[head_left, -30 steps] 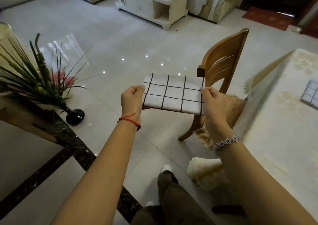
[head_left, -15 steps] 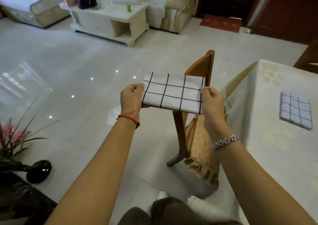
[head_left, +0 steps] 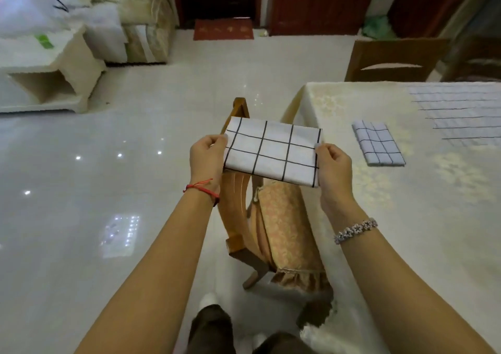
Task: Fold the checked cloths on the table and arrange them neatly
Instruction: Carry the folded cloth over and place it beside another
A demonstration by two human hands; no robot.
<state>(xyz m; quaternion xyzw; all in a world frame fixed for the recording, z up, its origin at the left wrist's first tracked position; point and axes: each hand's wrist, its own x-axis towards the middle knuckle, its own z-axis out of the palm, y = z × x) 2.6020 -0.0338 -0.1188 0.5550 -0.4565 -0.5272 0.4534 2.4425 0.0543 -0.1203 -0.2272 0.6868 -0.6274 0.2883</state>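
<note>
Holding a folded checked cloth [head_left: 272, 152] up in the air, out over a wooden chair [head_left: 238, 218] and short of the tabletop [head_left: 433, 204] on the right. Gripping it at both short ends: left hand [head_left: 207, 156] curled round the left edge with thumb on top, right hand [head_left: 332, 164] pinching the right edge the same way. Looks folded down to a compact rectangle, sagging a little along the near edge. Judging by that, done with the folding of this piece and now at the placing. Lying flat on the tabletop, well apart from the held piece: a second folded cloth [head_left: 378, 143] near the left side, and beyond it a spread cloth [head_left: 461, 110], larger, not yet folded, running out of view to the right. Next, most likely: carry rightward past the table edge, keep both ends level so as not to let the layers slide, lower flat, and set down just beside or squarely on the second folded cloth with edges lined up. Then release with both hands and turn to the spread cloth. Cannot tell how many layers deep.
</note>
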